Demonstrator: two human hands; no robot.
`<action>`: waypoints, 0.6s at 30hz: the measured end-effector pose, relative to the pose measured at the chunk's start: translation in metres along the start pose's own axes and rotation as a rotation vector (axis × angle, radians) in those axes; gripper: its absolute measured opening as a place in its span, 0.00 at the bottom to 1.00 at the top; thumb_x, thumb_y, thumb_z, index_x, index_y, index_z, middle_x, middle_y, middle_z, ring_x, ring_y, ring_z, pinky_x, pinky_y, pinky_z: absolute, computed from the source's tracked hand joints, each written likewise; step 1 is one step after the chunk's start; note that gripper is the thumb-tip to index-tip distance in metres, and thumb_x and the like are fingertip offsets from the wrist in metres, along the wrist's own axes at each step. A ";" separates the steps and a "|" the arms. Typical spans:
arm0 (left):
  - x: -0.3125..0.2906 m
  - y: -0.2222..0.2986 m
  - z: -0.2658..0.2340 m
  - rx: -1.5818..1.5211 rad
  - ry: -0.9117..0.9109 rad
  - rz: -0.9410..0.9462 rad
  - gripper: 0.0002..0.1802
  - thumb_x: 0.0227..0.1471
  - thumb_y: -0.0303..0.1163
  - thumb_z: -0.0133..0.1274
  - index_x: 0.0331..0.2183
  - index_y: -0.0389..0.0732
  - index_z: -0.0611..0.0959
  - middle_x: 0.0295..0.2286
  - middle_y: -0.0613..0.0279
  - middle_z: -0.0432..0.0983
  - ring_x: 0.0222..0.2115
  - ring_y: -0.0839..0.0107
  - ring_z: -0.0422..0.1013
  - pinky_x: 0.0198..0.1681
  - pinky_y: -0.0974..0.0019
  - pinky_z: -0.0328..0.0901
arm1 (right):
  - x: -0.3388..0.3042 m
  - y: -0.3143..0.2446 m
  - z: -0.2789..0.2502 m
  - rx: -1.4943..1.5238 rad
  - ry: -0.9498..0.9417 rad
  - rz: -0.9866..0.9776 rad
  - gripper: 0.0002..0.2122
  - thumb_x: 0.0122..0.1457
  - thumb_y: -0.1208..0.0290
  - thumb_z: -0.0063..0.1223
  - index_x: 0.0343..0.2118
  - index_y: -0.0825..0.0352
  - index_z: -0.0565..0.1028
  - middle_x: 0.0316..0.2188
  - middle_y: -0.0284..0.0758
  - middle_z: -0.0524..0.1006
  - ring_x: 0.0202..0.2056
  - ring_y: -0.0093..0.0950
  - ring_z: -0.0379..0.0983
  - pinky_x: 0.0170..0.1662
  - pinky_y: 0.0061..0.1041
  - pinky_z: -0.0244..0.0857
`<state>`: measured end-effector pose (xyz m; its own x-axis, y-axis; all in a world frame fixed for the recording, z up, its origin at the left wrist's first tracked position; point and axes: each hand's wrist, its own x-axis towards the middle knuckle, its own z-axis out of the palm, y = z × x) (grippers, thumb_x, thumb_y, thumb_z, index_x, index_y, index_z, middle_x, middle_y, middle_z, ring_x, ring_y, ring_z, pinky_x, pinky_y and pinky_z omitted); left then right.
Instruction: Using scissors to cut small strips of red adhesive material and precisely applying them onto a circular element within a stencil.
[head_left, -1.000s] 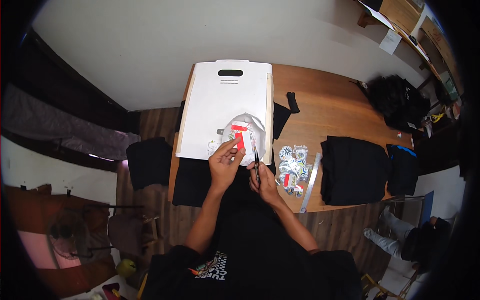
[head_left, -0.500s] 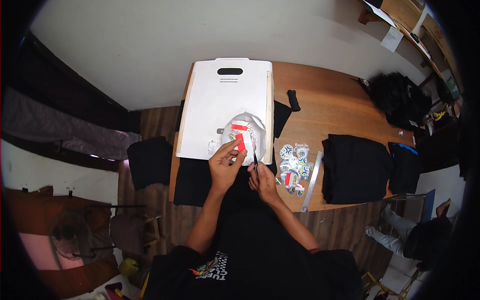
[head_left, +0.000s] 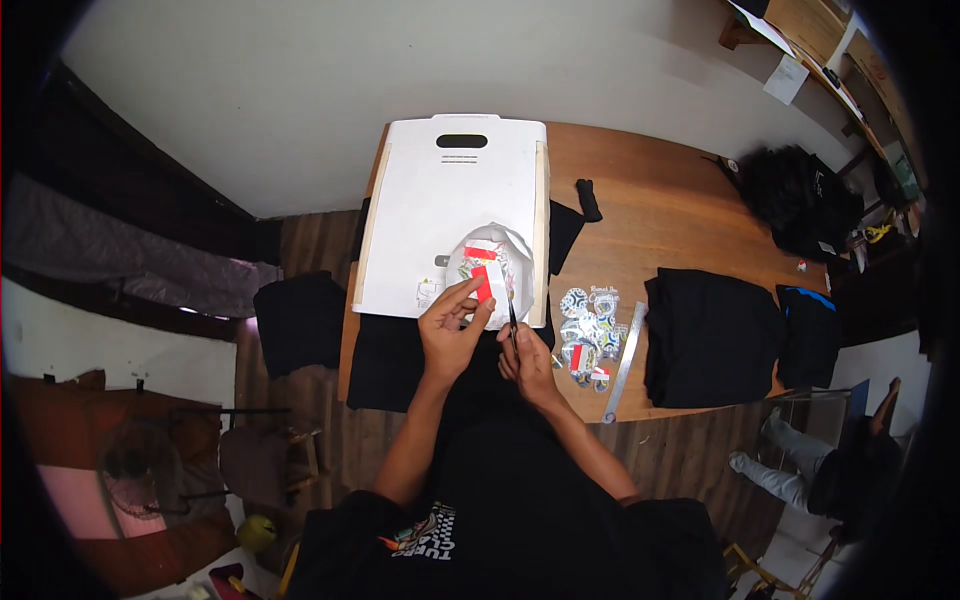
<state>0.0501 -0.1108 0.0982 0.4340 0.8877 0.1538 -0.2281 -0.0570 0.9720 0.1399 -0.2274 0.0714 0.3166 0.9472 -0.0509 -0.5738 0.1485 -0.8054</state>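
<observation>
Landmark: wooden table (head_left: 650, 190). On its right half: large folded black cloth (head_left: 712, 338); just right of that, near the table's right end, a smaller dark bundle (head_left: 807, 338) with a blue edge. Metal ruler (head_left: 624, 365) slanted at the table's near edge. Small black roll (head_left: 588, 201) toward the table's middle. Black bag-like heap (head_left: 800, 195) at its far right corner. Above that corner: wall shelf (head_left: 860, 110) carrying cardboard. Left of table: black cloth (head_left: 298, 322); farther left, grey curtain (head_left: 130, 245). Below left of table: fan (head_left: 142, 465), green round object (head_left: 258, 533). Below right of table: a person in grey trousers (head_left: 785, 485).
</observation>
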 end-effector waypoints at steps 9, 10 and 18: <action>0.000 0.001 0.001 0.001 -0.009 0.004 0.22 0.52 0.12 0.58 0.51 0.28 0.78 0.43 0.53 0.76 0.37 0.75 0.75 0.44 0.72 0.72 | 0.002 0.000 -0.002 -0.046 -0.006 -0.007 0.17 0.74 0.58 0.32 0.40 0.68 0.68 0.15 0.22 0.54 0.14 0.13 0.45 0.19 0.17 0.42; 0.000 0.001 0.001 0.005 -0.008 -0.003 0.22 0.52 0.12 0.58 0.51 0.28 0.78 0.43 0.53 0.76 0.37 0.76 0.75 0.44 0.72 0.72 | 0.002 0.000 -0.002 -0.046 -0.006 -0.008 0.17 0.74 0.58 0.32 0.40 0.68 0.68 0.15 0.22 0.54 0.14 0.13 0.45 0.19 0.17 0.42; 0.000 0.002 0.002 -0.014 -0.018 0.009 0.22 0.51 0.12 0.58 0.50 0.28 0.78 0.44 0.53 0.76 0.37 0.76 0.75 0.44 0.73 0.72 | 0.003 0.001 -0.003 -0.057 -0.004 -0.018 0.16 0.74 0.59 0.32 0.40 0.68 0.67 0.16 0.22 0.54 0.15 0.13 0.45 0.19 0.17 0.43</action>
<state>0.0514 -0.1117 0.1004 0.4473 0.8789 0.1656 -0.2437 -0.0584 0.9681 0.1427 -0.2256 0.0689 0.3237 0.9455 -0.0339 -0.5241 0.1494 -0.8384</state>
